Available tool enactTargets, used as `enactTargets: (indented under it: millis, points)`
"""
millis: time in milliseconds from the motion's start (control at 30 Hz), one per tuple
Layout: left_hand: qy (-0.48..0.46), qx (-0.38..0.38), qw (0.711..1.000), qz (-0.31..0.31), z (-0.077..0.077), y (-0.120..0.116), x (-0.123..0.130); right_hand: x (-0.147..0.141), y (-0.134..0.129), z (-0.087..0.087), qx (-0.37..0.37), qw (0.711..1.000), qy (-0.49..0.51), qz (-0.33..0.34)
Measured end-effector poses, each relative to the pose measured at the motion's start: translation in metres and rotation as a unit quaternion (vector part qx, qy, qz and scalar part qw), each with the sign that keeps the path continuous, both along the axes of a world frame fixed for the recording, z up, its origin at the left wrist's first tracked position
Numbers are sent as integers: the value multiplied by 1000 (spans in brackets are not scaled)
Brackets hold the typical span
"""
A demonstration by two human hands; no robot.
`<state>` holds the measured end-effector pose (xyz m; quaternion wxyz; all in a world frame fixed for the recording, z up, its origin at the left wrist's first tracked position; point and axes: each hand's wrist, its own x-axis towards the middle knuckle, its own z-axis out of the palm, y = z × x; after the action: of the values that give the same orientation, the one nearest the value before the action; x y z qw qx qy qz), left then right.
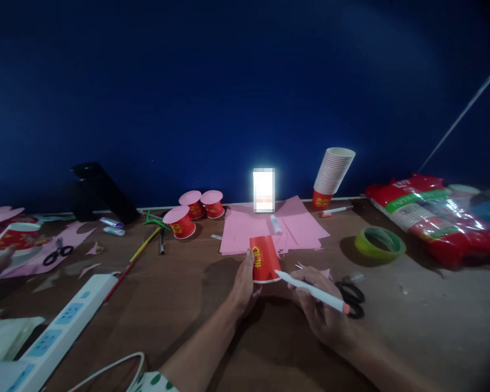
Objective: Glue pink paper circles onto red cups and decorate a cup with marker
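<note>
My left hand [244,280] is closed around the side of a red paper cup [265,256] with yellow lettering. The cup is upside down, its white rim toward me and low. In my right hand [320,305] is a white marker [318,294] with a salmon-coloured end, and its tip is at the cup's lower right side; whether it touches cannot be told. Behind the cup lie pink paper sheets [237,228] with a glue stick [275,224] on top. Black-handled scissors [353,299] lie just beyond my right hand, partly hidden by it.
Several red cups with pink discs [179,223] stand at left centre. A leaning stack of cups [334,171], green tape [379,243] and a red plastic bag [433,218] are on the right. A white power strip [65,321] lies left; another person's hand [0,264] shows at the far left.
</note>
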<state>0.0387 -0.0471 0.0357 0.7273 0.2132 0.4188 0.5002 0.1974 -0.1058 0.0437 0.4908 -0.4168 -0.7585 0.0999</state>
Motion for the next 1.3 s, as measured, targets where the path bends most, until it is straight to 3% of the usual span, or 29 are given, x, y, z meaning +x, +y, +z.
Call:
enactTargets:
  millis: [633,1300]
  points:
    - [-45,65,996,-37,-5,-1,1,-1,1,-4,-6,999,30,16]
    - [-40,66,996,-43,-7,0,1,0,1,5,-20,999,39,-11]
